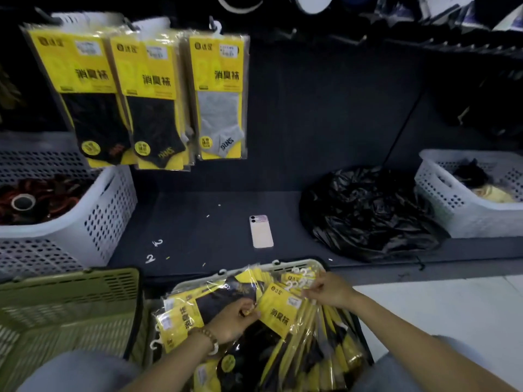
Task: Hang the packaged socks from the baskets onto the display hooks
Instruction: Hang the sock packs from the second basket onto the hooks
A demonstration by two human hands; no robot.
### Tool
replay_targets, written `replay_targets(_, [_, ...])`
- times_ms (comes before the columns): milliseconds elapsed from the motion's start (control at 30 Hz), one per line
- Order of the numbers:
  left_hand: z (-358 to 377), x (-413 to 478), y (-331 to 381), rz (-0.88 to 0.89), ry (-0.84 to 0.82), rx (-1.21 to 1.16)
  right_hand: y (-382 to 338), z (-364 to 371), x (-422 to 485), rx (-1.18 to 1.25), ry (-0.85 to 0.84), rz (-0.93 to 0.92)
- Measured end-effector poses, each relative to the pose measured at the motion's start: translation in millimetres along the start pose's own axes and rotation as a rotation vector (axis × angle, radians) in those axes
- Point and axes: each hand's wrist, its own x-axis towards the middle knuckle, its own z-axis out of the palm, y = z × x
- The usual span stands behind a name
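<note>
A beige basket (308, 263) at the bottom centre is full of yellow sock packs (308, 338) with white plastic hooks. My left hand (235, 318) pinches the lower edge of one yellow pack (278, 312) on top of the pile. My right hand (329, 290) grips the tops of several fanned packs near their hooks. On the dark display wall hang three bunches of packs: black socks (85, 89), black socks (152, 103) and grey socks (220, 94).
A phone (261, 231) and two loose white hooks (154, 250) lie on the dark shelf. A black plastic bag (368, 213) sits to the right, beside a white basket (452, 210). Another white basket (93, 216) and a green basket (70, 306) stand at the left.
</note>
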Motion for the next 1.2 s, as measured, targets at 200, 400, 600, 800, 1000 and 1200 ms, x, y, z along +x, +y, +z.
replay_targets(200, [18.0,1.4,-6.2,0.033,-0.034,0.076,-7.2,18.7,-1.6,0.021,-0.039,-0.032])
replay_targets(400, [20.1,2.8,-9.3,0.057,-0.024,0.013,-7.5,22.1,8.1,0.112,-0.142,0.056])
replay_targets(600, [9.0,3.6,2.0,0.030,-0.032,-0.207,-19.9,16.2,6.6,0.574,-0.138,-0.008])
replay_targets(800, [-10.7,9.1,31.2,0.119,0.170,-0.542,-37.3,-14.7,-5.0,0.975,-0.141,-0.229])
replay_targets(1000, [-24.3,-4.8,42.1,0.172,0.239,-0.666,-51.8,-10.8,-5.2,1.059,-0.293,-0.322])
replay_targets(1200, [-40.0,-14.9,66.9,0.247,0.355,-0.643,-70.0,-14.9,-11.4,1.064,-0.021,-0.374])
